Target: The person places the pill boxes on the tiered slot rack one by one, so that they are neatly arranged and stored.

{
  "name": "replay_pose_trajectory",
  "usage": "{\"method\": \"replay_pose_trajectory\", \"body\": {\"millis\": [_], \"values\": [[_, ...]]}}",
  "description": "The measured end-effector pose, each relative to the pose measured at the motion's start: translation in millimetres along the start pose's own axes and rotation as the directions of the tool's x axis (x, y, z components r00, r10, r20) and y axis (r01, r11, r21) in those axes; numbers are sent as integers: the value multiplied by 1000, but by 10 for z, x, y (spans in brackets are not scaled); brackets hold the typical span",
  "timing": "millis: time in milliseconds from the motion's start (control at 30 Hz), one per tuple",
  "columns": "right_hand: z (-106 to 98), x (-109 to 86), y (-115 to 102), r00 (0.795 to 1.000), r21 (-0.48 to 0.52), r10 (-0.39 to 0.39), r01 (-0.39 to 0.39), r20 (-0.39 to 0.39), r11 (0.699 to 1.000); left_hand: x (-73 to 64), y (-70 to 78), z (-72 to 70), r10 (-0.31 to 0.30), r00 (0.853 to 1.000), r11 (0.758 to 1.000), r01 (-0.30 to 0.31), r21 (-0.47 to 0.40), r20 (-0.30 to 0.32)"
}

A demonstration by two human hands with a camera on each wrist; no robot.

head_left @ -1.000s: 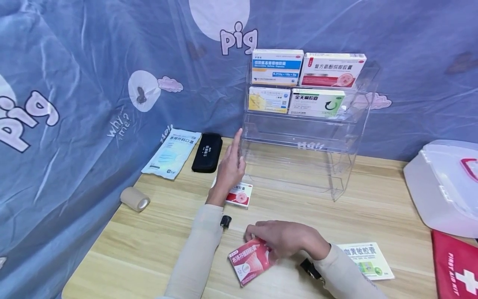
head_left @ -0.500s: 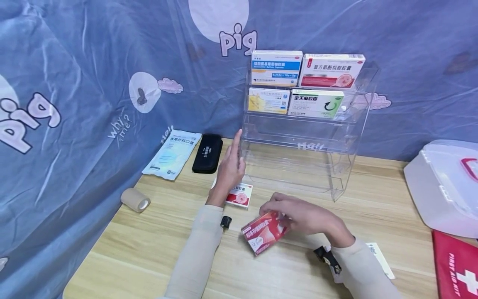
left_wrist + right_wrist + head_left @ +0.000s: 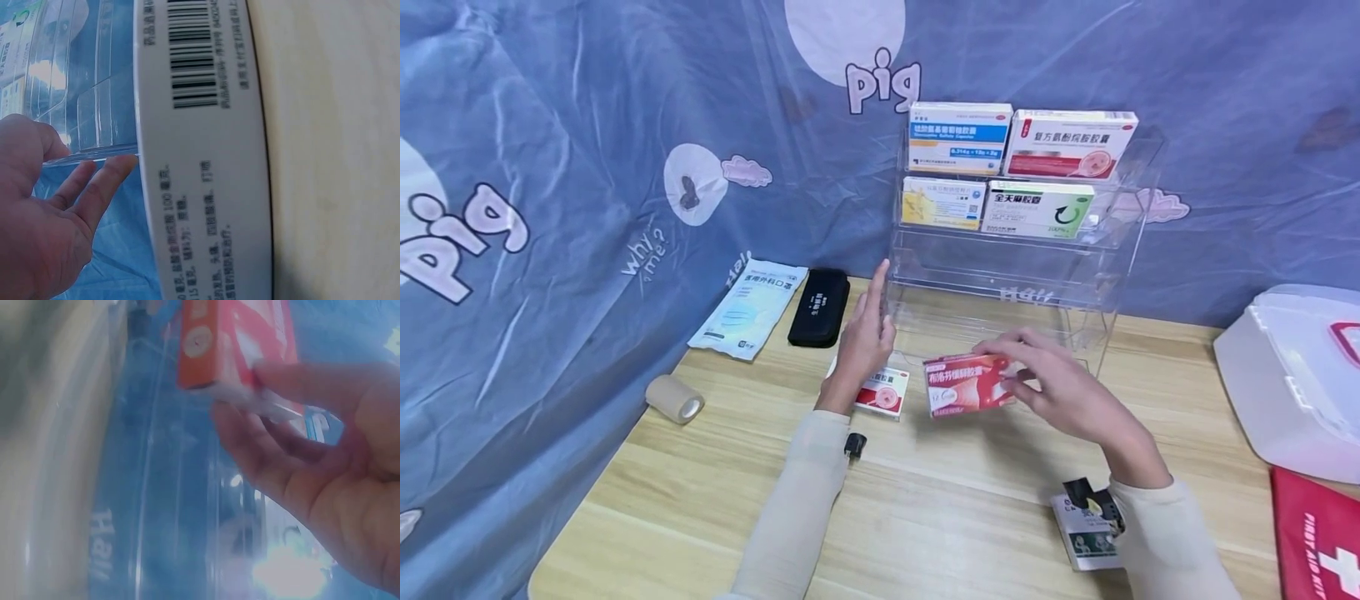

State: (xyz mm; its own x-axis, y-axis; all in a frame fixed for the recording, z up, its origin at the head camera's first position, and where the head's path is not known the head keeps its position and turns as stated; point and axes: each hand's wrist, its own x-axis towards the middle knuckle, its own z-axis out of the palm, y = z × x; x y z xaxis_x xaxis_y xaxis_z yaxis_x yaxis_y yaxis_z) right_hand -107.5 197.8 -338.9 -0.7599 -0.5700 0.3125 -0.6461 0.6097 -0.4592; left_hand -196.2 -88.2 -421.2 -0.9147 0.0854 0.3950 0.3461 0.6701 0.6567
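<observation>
My right hand (image 3: 1056, 379) pinches a red medicine box (image 3: 964, 385) between thumb and fingers, holding it above the table before the clear acrylic display rack (image 3: 1000, 271). In the right wrist view the thumb lies on one face of the red box (image 3: 259, 337), fingers on the other. My left hand (image 3: 863, 342) has its fingers stretched out along the left side of the rack, fingertips right at its edge. Under the left wrist lies a white-and-red medicine box (image 3: 883, 393), whose printed side fills the middle of the left wrist view.
Several medicine boxes, among them a green-and-white box (image 3: 1037, 210), fill the rack's upper two tiers. A white box (image 3: 1086, 533) lies by the right sleeve. Further left are a mask packet (image 3: 748, 308), a black case (image 3: 818, 308) and a tan roll (image 3: 673, 399). A white bin (image 3: 1292, 383) and red pouch (image 3: 1315, 525) stand right.
My right hand has lifted the red box from low near the table and carried it forward and right towards the rack, tipping it upright. The left hand has stayed at the rack's side.
</observation>
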Motion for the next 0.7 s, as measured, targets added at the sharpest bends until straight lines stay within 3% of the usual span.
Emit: {"method": "replay_pose_trajectory", "body": {"millis": [133, 267, 433, 700], "values": [[-113, -16, 38, 988, -25, 21, -25, -150, 999, -7, 10, 9, 2, 1000, 1000, -2, 1, 3], [-224, 1, 79, 950, -36, 38, -52, -311, 998, -6, 15, 19, 3, 1000, 1000, -3, 3, 2], [-340, 65, 154, 890, -41, 51, -78, -454, 996, -3, 14, 28, -2, 1000, 1000, 2, -1, 3], [-531, 264, 309, 763, -67, 119, -208, -635, 976, -3, 1, 36, -9, 1000, 1000, 9, 11, 2]]}}
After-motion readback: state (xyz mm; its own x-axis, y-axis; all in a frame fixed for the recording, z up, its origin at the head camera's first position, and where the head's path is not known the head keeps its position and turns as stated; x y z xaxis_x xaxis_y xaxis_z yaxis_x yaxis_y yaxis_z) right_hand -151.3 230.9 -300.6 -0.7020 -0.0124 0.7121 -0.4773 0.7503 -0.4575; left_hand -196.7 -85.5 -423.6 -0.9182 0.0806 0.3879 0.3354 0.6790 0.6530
